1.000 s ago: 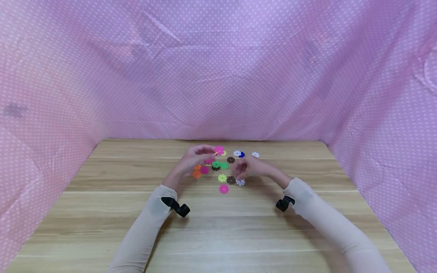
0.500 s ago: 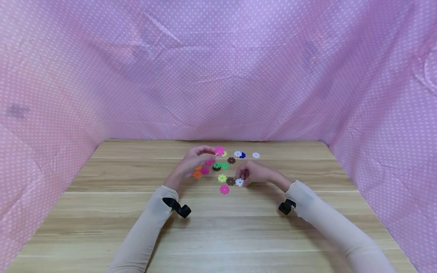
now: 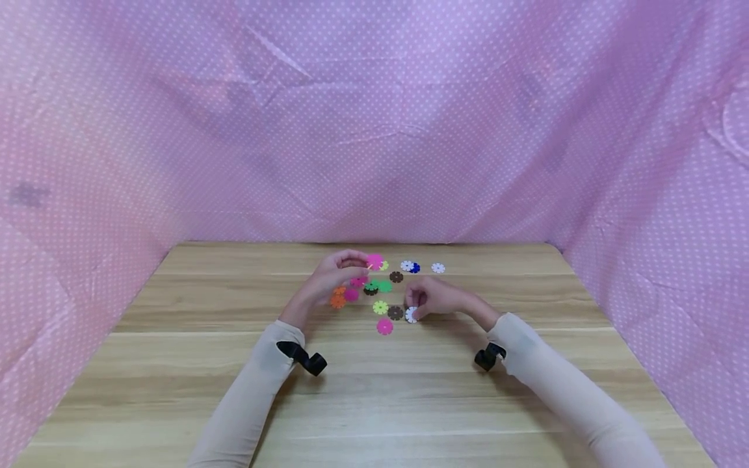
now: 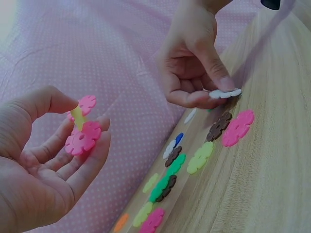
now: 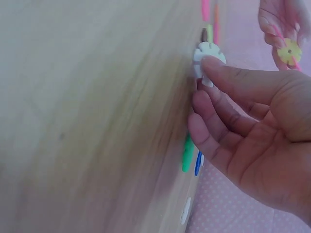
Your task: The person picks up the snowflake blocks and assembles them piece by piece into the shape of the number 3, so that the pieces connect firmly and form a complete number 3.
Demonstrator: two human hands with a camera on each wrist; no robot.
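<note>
My left hand [image 3: 336, 276] pinches a small joined piece of notched plastic flower discs above the table's far part. In the left wrist view it has two pink discs [image 4: 83, 139] with a yellow disc [image 4: 77, 118] set crosswise between them. The right wrist view shows that yellow disc [image 5: 290, 52] face-on. My right hand [image 3: 437, 296] pinches a white notched disc [image 5: 206, 50] between thumb and fingers, low at the tabletop. A brown disc [image 3: 395, 313] lies just left of it, with a pink disc [image 3: 384, 326] nearer to me.
Loose discs lie between and behind the hands: yellow-green [image 3: 380, 307], green [image 3: 384, 286], orange [image 3: 337, 301], blue [image 3: 415, 268] and white [image 3: 438, 268] among them. Some overlap. The wooden table [image 3: 374, 403] meets a pink dotted cloth [image 3: 374, 143] at its back and sides.
My right hand has come down onto the white disc beside the brown one and now pinches it. The left hand stays in place with its joined discs.
</note>
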